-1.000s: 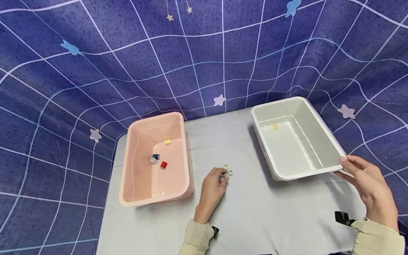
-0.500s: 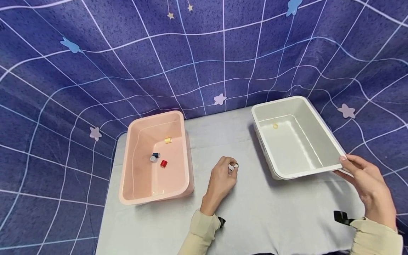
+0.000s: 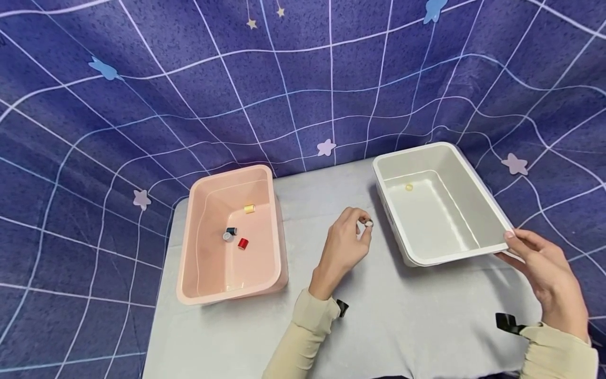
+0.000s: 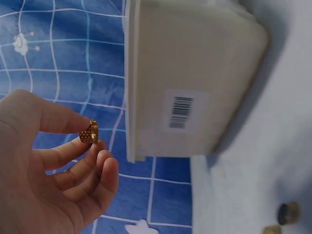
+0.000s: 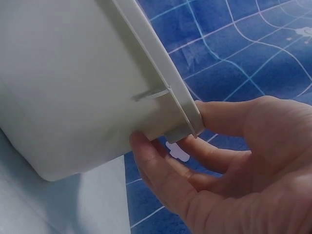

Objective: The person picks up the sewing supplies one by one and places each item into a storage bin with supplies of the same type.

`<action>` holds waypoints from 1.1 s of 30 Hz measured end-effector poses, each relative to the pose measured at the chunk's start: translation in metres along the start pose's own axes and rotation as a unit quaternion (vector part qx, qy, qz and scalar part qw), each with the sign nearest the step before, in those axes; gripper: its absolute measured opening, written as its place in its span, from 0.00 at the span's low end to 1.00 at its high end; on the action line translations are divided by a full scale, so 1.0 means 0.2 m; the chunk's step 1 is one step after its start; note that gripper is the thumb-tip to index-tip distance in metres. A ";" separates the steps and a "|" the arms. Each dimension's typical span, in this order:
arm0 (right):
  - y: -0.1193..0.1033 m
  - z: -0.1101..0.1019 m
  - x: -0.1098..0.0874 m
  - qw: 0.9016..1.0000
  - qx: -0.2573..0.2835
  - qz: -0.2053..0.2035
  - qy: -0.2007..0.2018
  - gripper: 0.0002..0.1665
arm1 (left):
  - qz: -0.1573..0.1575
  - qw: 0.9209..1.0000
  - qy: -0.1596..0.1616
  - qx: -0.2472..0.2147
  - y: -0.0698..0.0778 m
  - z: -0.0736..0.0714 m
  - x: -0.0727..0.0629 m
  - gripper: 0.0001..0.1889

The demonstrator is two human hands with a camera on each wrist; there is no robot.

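While left hand (image 3: 344, 239) pinches gold ring (image 4: 89, 132) between thumb and finger, near white bin (image 3: 428, 223), I log: right hand (image 3: 551, 271), gripping bin's near right corner; small yellow item (image 3: 409, 187), inside bin; pink bin (image 3: 213, 268), containing yellow (image 3: 249, 209), dark, white and red (image 3: 243, 243) spools.

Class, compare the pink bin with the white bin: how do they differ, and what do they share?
Colour: the pink bin is pale pink, while the white bin is off-white.
Contents: the pink bin holds four small spools; the white bin holds one tiny yellowish item.
Contact: the right hand grips the white bin's near corner; no hand touches the pink bin.
Shared: both are open-topped, with rounded corners.
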State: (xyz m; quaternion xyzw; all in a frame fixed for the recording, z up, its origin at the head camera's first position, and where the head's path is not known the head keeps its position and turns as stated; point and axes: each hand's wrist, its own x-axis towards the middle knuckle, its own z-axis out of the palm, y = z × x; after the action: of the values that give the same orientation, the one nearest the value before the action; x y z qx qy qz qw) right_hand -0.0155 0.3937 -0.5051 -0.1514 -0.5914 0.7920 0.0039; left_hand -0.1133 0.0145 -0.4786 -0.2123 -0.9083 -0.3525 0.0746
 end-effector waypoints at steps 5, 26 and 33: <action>0.00 -0.01 0.00 1.000 -0.015 0.004 -0.001 0.11 | 0.022 1.000 0.007 0.000 0.05 -0.03 0.09 0.08; 0.00 0.00 0.01 0.999 0.036 -0.008 -0.002 0.14 | 0.075 0.997 -0.020 -0.011 0.40 -0.05 0.52 0.07; 0.00 0.02 0.01 0.999 0.036 -0.005 0.016 0.13 | 0.067 0.996 -0.043 -0.029 0.50 0.02 0.63 0.07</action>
State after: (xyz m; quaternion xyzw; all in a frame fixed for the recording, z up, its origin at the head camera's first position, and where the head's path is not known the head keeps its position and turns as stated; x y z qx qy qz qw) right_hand -0.0179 0.3899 -0.5044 -0.1606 -0.5632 0.8103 0.0230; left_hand -0.1831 0.1261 -0.3837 -0.2893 -0.8841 -0.3632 0.0529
